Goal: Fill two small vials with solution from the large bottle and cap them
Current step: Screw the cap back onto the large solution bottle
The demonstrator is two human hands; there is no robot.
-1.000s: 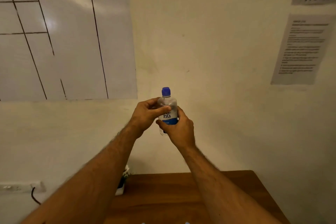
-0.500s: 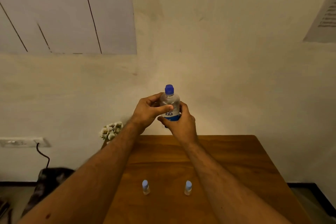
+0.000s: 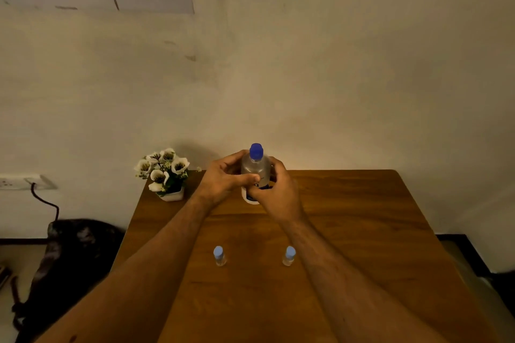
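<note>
A clear large bottle [image 3: 255, 167] with a dark blue cap and a blue label stands upright near the far edge of the wooden table [image 3: 362, 231]. My left hand [image 3: 223, 178] wraps its left side with the thumb across the front. My right hand [image 3: 278, 189] grips its right side and lower front. Two small vials with light blue caps on stand closer to me: the left vial [image 3: 219, 255] and the right vial [image 3: 289, 255], between my forearms and untouched.
A small white pot of white flowers [image 3: 164, 172] stands at the table's far left corner against the wall. A dark chair [image 3: 69, 253] sits left of the table. A wall socket [image 3: 22, 182] with a black cable is on the left wall.
The view has tilted down from the wall to the table. Both hands have brought the bottle down from the air to the table's far side; the vials and flowers came into view.
</note>
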